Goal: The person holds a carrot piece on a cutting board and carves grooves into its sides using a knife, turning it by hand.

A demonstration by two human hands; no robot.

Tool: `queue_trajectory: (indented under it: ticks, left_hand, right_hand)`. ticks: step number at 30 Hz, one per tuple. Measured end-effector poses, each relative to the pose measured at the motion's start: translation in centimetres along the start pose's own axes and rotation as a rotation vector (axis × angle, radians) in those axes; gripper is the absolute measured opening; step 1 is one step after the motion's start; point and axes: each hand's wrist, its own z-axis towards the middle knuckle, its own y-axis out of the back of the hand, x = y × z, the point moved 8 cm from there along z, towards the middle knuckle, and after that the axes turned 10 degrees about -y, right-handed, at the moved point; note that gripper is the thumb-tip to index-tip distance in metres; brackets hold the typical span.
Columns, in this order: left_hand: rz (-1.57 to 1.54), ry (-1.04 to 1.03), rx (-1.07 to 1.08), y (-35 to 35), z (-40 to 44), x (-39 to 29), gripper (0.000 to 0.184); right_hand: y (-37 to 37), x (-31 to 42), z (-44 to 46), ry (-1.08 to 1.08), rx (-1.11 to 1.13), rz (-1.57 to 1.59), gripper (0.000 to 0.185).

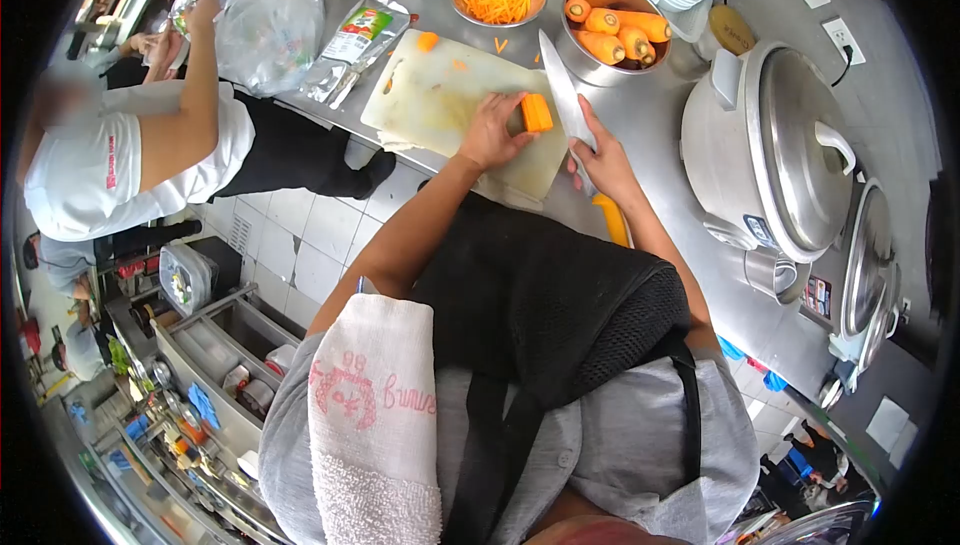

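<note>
My left hand point(490, 132) is closed round a cut block of carrot point(537, 113), thumb and fingers at its sides, near the right end of a white cutting board point(420, 95). Just right of the carrot, my right hand point(606, 161) grips a large kitchen knife point(566, 95), its blade pointing away from me. Below that hand a yellow handle point(611, 221) sticks out; whether it belongs to the knife I cannot tell. A small carrot piece point(428, 41) lies at the board's far edge.
Beyond the board stand a bowl of carrot strips point(497, 2) and a metal bowl of peeled carrots point(612, 43). A large lidded cooker point(765, 150) is at right. A foil packet point(352, 45) and a plastic bag point(270, 30) lie left, near another person point(150, 150).
</note>
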Motion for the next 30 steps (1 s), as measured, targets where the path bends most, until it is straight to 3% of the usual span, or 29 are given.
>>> queue_trajectory:
  ticks: [7,30]
  left_hand:
    - [-0.013,-0.014,-0.001,0.0,0.3,0.0,0.075]
    - [-0.006,0.047,0.033,-0.3,0.0,0.5,0.076]
  right_hand:
    - [-0.7,-1.5,0.6,-0.025,0.050,0.120,0.073]
    - [-1.1,-1.3,-0.2,-0.108,0.052,-0.020,0.074]
